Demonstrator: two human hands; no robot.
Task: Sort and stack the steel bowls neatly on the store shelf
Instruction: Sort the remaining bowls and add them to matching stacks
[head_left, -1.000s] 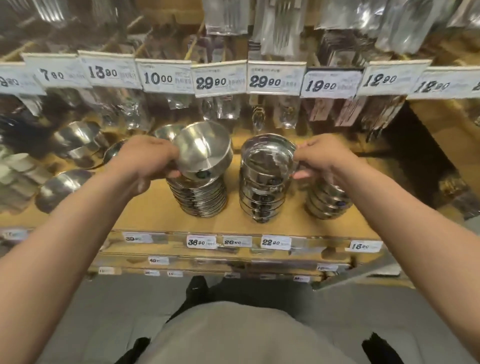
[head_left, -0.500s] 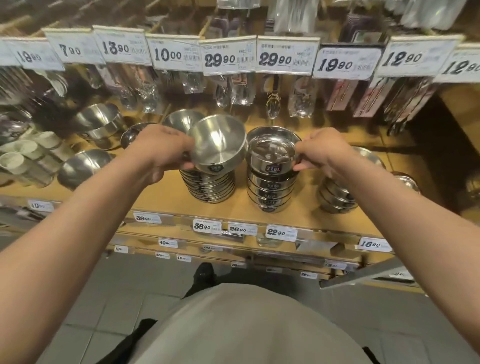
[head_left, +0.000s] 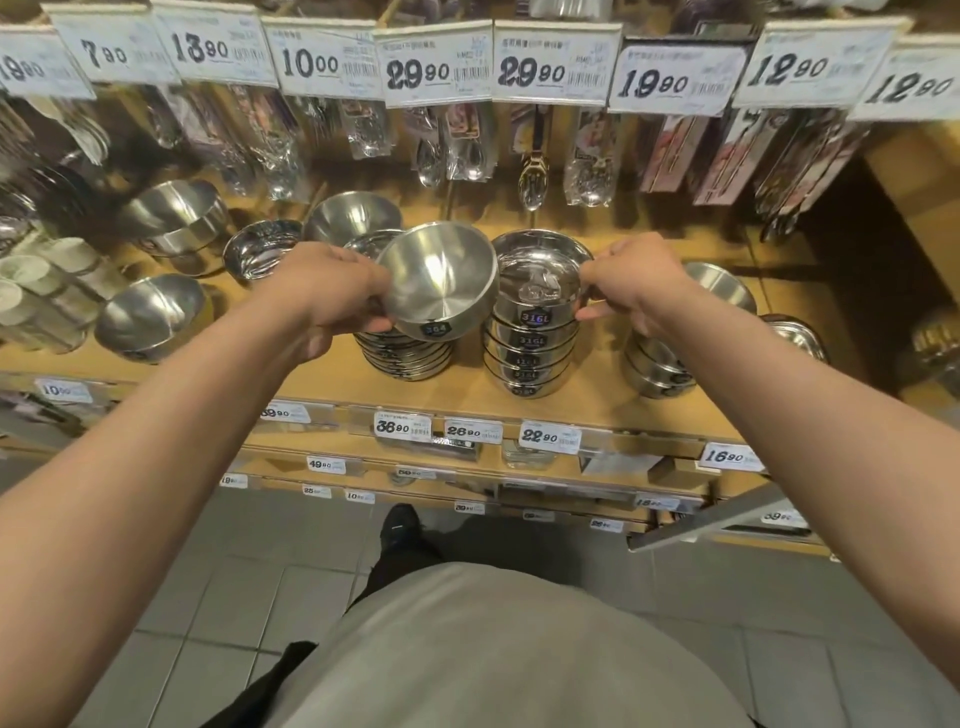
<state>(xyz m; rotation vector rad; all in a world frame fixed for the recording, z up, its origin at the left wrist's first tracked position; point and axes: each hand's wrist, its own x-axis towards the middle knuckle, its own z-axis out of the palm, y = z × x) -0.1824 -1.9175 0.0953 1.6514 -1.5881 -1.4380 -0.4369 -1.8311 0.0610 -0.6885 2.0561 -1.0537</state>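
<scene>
Tilted further rightward, bowl (head_left: 439, 283) in left hand's (head_left: 317, 296) curled fingers; right hand (head_left: 631, 283) pinches stack (head_left: 535, 338) rim.

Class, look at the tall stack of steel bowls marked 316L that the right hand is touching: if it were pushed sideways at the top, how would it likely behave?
The 316L stack is tall and narrow, so it would probably tip or shear. Its polished nested bowls look slippery, so upper ones may slide. The right hand pinching the top rim suggests it wants steadying.

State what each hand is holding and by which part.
The left hand grips a single tilted steel bowl by its left rim and side. The right hand pinches the right rim of the top bowl on the 316L-labelled stack.
</scene>
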